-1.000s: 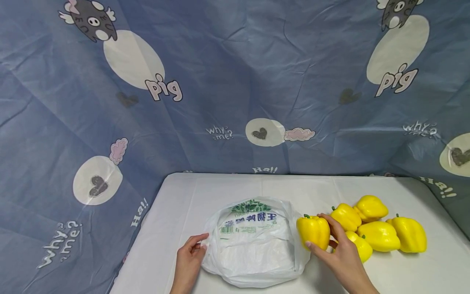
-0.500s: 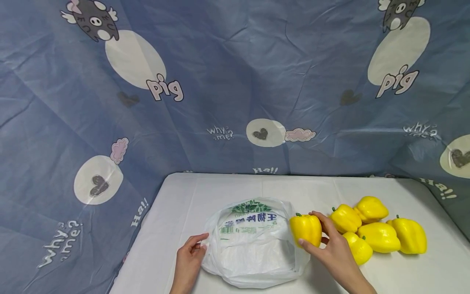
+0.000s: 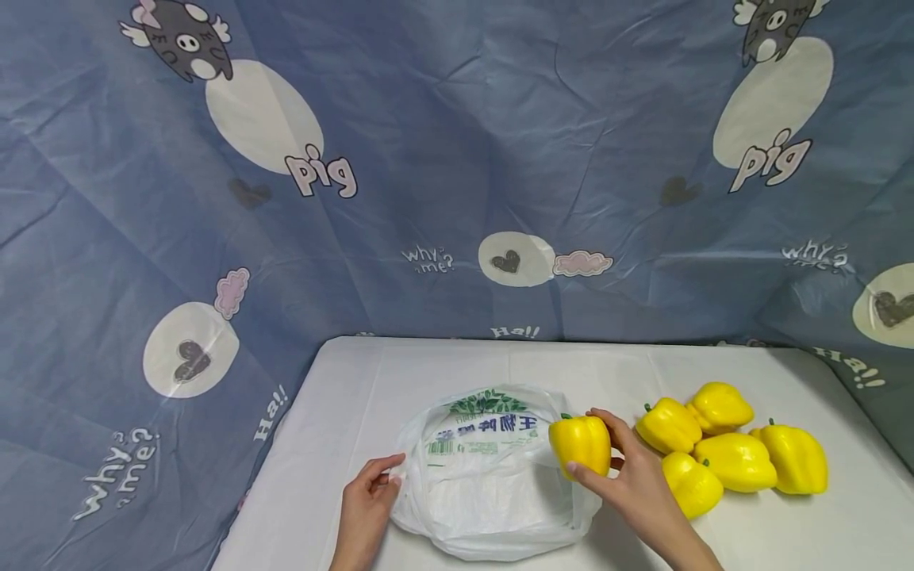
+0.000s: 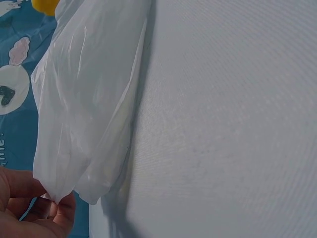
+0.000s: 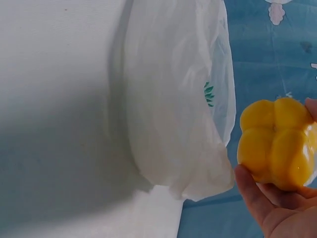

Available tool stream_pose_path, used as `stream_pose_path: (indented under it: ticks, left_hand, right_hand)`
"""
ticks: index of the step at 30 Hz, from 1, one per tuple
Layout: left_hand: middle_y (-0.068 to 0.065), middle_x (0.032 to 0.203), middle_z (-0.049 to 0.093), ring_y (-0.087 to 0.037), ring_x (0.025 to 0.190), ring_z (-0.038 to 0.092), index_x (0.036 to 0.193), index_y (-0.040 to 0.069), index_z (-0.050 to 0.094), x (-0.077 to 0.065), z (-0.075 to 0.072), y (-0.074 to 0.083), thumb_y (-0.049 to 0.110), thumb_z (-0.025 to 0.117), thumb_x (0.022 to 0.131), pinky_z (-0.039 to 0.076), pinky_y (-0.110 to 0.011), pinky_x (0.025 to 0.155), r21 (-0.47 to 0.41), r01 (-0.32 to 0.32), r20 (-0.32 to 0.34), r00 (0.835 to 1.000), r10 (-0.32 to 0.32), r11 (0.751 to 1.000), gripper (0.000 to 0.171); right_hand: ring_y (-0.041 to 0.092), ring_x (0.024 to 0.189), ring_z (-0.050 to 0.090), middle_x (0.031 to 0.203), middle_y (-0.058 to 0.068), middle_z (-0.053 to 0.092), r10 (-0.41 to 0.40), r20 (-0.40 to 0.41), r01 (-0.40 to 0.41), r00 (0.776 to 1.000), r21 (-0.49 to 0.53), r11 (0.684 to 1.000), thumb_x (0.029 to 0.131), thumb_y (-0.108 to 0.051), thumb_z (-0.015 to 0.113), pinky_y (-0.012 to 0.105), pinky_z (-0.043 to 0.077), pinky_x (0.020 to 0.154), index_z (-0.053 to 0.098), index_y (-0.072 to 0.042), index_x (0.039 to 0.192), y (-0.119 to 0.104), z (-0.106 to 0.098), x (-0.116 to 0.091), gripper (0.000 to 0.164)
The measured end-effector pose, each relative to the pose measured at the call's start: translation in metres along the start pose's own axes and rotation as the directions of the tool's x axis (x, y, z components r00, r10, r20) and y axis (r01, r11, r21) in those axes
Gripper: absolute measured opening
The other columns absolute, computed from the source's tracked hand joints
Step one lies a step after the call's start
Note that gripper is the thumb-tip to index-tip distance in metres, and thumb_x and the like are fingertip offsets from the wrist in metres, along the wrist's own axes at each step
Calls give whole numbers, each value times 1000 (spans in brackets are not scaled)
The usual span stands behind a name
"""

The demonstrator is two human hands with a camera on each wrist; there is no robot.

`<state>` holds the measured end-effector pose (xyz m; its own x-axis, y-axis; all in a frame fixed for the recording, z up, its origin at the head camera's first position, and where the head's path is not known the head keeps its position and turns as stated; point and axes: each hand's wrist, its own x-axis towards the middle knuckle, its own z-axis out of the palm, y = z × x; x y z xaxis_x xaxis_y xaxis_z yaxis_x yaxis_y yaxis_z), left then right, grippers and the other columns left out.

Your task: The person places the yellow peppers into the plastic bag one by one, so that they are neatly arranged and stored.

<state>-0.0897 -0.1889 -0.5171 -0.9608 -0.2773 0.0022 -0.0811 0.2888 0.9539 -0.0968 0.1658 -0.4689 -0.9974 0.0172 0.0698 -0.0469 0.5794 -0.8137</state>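
A white plastic bag (image 3: 493, 507) with green and blue print lies with its mouth spread wide on the table. My left hand (image 3: 367, 507) pinches the bag's left edge between thumb and fingers; the left wrist view shows the thin film (image 4: 84, 109) bunched at the fingertips. In my right hand (image 3: 635, 484) is a yellow bell pepper (image 3: 580, 446), gripped between thumb and fingers above the right rim of the bag. The right wrist view shows the pepper's lobed underside (image 5: 277, 141) beside the bag (image 5: 178, 109), and part of the hand is cut off there.
Several yellow bell peppers (image 3: 735, 461) lie grouped on the right of the white table (image 3: 343, 396). A blue printed cloth (image 3: 443, 159) hangs behind the table and along its left side.
My right hand has carried the yellow bell pepper leftward, from beside the bag's right rim to over it. The left hand keeps its place on the bag's edge.
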Motion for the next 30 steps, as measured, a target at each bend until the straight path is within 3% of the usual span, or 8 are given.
stream_pose_path:
  ticks: [12, 30]
  left_hand:
    - [-9, 103, 67, -14, 82, 56, 111, 3, 73, 0, 0, -2, -12, 64, 82, 46, -19, 71, -5, 2, -5, 1000, -2, 1000, 34]
    - [-9, 103, 67, -14, 82, 55, 112, 2, 72, 1, 1, -4, -14, 63, 82, 46, -19, 70, -26, -15, -3, 1000, 14, 1000, 35]
  right_hand:
    - [22, 111, 53, 130, 5, 57, 46, 94, -50, 995, 50, 997, 76, -47, 81, 40, 49, 89, 44, -17, 143, -14, 5, 9, 82]
    - [21, 102, 61, 133, 7, 57, 10, 153, -15, 988, 33, 999, 74, -45, 83, 35, 53, 83, 45, -15, 143, -17, 19, 20, 85]
